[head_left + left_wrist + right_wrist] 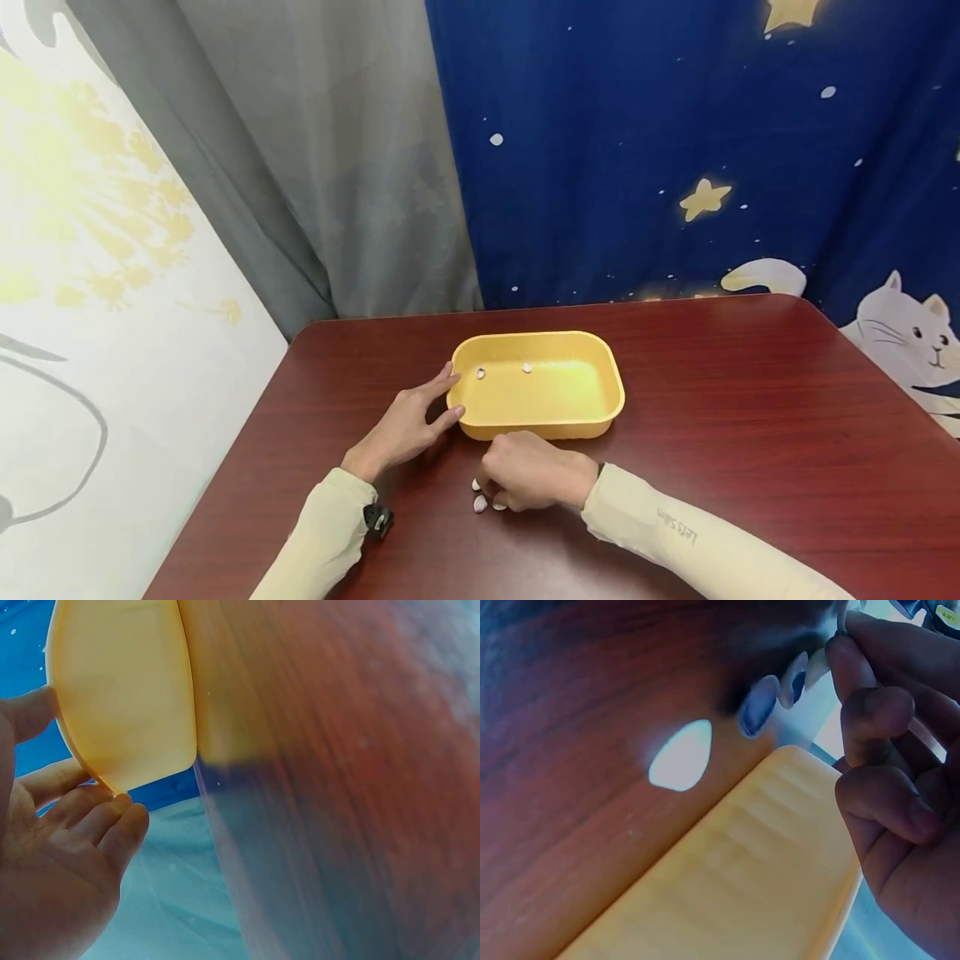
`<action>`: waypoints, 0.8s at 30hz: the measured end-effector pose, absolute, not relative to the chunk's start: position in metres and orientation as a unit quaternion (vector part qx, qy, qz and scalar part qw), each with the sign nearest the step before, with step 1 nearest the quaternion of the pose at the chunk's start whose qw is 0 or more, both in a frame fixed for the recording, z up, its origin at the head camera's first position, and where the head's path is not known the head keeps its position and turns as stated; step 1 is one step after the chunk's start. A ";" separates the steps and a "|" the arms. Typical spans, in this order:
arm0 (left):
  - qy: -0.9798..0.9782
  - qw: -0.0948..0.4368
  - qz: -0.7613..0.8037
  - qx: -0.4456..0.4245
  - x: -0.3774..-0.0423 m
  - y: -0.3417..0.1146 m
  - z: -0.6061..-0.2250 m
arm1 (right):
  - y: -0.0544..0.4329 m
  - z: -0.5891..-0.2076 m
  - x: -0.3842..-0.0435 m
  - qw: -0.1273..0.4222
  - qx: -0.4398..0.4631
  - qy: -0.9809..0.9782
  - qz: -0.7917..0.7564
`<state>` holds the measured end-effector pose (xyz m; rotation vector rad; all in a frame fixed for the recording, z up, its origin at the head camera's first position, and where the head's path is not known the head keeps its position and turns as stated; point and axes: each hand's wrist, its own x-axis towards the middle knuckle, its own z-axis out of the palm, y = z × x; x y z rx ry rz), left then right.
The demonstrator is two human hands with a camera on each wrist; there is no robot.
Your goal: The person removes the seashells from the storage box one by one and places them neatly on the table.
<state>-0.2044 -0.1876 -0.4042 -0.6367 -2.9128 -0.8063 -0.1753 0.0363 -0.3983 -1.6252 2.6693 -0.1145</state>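
Observation:
Two small pale seashells lie inside the yellow plastic basin, toward its left half. My left hand holds the basin's left rim; in the left wrist view its thumb and fingers meet the rim at separate spots. Just in front of the basin, my right hand is lowered to the tabletop among several loose shells. In the right wrist view its thumb and forefinger pinch a thin shell, mostly hidden. Beside it stand out a purplish shell and a bright white one.
Everything stands on a dark red wooden table. Behind its far edge hang a grey curtain and a blue starry one. A white wall with yellow pattern borders the left side.

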 end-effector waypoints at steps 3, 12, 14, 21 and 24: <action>-0.942 0.027 -0.264 -0.205 -0.204 -0.188 -0.405 | 0.036 -0.399 -0.176 0.007 -0.521 0.853 -0.037; -0.941 0.028 -0.267 -0.205 -0.205 -0.189 -0.407 | 0.036 -0.401 -0.177 -0.004 -0.522 0.852 -0.029; -0.941 0.027 -0.267 -0.204 -0.205 -0.189 -0.407 | 0.036 -0.401 -0.176 0.000 -0.521 0.853 -0.032; -0.939 0.027 -0.271 -0.208 -0.206 -0.188 -0.408 | 0.039 -0.398 -0.178 0.007 -0.516 0.854 -0.060; -0.940 0.026 -0.272 -0.205 -0.206 -0.188 -0.408 | 0.042 -0.395 -0.180 0.002 -0.518 0.852 -0.072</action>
